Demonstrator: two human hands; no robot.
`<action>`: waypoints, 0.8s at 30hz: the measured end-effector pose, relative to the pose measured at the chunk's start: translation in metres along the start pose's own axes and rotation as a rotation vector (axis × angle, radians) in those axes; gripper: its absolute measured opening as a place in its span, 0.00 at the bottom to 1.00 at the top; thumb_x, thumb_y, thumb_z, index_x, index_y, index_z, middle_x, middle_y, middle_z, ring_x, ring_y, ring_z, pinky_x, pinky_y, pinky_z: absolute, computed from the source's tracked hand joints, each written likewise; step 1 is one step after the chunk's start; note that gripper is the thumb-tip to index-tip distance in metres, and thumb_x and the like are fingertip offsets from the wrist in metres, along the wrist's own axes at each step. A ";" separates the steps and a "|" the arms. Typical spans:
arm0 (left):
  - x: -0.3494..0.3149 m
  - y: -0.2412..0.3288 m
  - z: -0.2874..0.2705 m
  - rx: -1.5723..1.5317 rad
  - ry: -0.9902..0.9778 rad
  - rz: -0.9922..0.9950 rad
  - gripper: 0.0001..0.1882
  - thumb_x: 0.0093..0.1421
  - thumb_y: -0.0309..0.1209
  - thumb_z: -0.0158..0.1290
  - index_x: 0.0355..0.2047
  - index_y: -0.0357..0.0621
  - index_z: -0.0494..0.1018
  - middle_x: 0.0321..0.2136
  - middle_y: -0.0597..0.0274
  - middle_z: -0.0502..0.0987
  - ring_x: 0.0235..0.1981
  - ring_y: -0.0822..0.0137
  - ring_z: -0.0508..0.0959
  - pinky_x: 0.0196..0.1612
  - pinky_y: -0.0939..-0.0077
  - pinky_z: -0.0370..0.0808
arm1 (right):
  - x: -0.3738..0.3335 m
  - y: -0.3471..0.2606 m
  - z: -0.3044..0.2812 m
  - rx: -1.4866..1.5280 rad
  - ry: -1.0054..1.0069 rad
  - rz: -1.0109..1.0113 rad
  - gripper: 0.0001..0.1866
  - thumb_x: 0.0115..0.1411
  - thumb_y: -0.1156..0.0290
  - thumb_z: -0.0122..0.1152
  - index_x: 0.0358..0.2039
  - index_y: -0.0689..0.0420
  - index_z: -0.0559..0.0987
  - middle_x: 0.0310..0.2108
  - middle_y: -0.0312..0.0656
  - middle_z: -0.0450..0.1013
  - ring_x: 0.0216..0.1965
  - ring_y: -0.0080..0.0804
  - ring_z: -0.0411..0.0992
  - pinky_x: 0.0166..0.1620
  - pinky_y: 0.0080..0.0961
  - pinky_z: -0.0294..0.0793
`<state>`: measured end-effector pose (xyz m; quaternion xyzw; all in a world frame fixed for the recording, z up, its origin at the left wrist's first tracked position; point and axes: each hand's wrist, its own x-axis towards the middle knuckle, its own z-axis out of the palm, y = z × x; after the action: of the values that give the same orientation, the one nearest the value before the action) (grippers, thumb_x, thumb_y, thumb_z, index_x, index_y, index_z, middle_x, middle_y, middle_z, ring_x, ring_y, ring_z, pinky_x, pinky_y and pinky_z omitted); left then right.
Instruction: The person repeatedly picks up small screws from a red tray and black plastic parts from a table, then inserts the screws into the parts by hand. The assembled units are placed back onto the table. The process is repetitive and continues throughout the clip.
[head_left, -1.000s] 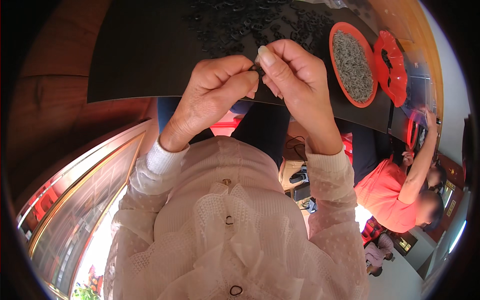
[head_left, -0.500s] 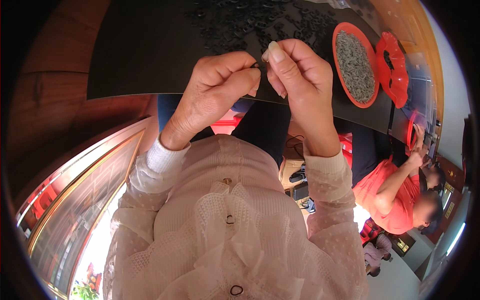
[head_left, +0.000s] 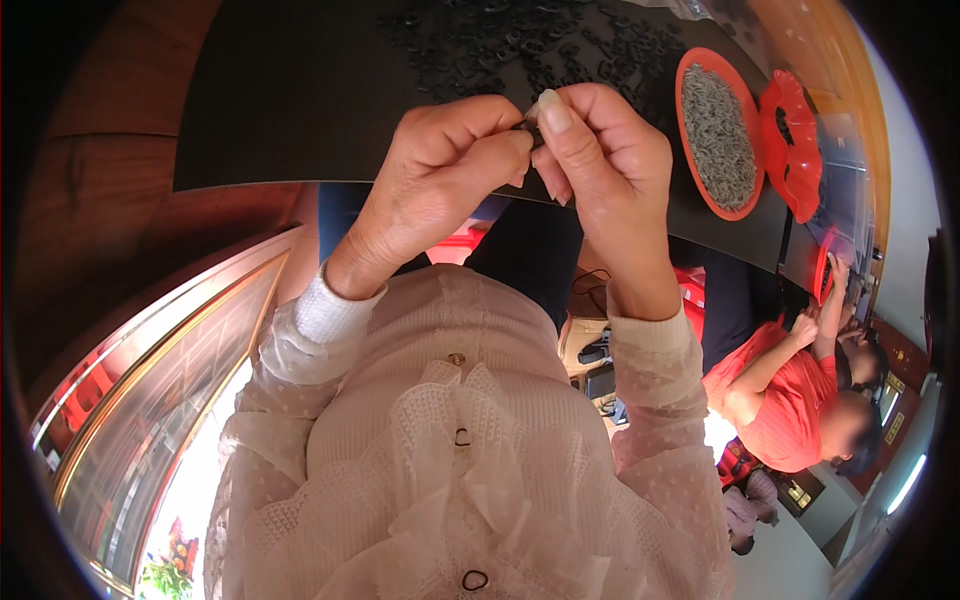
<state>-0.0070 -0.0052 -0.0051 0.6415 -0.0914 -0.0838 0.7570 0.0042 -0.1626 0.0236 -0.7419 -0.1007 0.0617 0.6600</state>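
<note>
Over the near edge of the dark table, my left hand (head_left: 440,170) pinches a small black part (head_left: 530,128) between thumb and fingers. My right hand (head_left: 605,160) meets it there, its thumb and forefinger closed at the same part; whether it holds a separate small piece is hidden by the fingertips. Beyond my hands lie many loose small black parts (head_left: 480,45), spread over the tabletop. To the right of my right hand stands an orange-red bowl (head_left: 683,130) filled with small grey pieces (head_left: 718,135).
A red wavy-rimmed dish (head_left: 800,185) with a few dark bits sits beside the bowl. The dark table (head_left: 270,110) runs left and ahead. At the right, a person in a red top (head_left: 775,395) works with raised hands. A framed glass panel (head_left: 170,400) stands at the lower left.
My hands have come together, so the fingertips now meet at the black part. The person at the right has shifted their arms.
</note>
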 end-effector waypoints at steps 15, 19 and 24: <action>0.005 -0.003 -0.003 0.002 -0.039 0.040 0.07 0.57 0.23 0.46 0.28 0.35 0.73 0.20 0.64 0.74 0.18 0.79 0.68 0.22 0.84 0.64 | 0.005 -0.008 -0.009 -0.072 -0.066 0.036 0.07 0.63 0.71 0.56 0.31 0.61 0.75 0.20 0.33 0.71 0.19 0.12 0.64 0.22 0.12 0.63; 0.005 -0.002 -0.003 0.004 -0.047 0.034 0.07 0.58 0.23 0.45 0.27 0.35 0.73 0.20 0.64 0.74 0.18 0.80 0.67 0.22 0.84 0.65 | 0.005 -0.006 -0.008 -0.111 -0.060 -0.001 0.07 0.63 0.72 0.56 0.29 0.62 0.74 0.19 0.31 0.69 0.21 0.12 0.64 0.24 0.13 0.62; 0.006 0.003 -0.002 -0.044 -0.039 -0.025 0.08 0.57 0.25 0.47 0.22 0.35 0.69 0.17 0.64 0.71 0.21 0.78 0.70 0.26 0.82 0.67 | 0.004 -0.004 -0.010 -0.209 -0.077 -0.054 0.07 0.62 0.73 0.57 0.28 0.62 0.72 0.18 0.32 0.65 0.21 0.14 0.61 0.24 0.14 0.61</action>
<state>-0.0003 -0.0041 -0.0025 0.6242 -0.0961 -0.1080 0.7677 0.0099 -0.1714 0.0285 -0.8007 -0.1519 0.0613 0.5762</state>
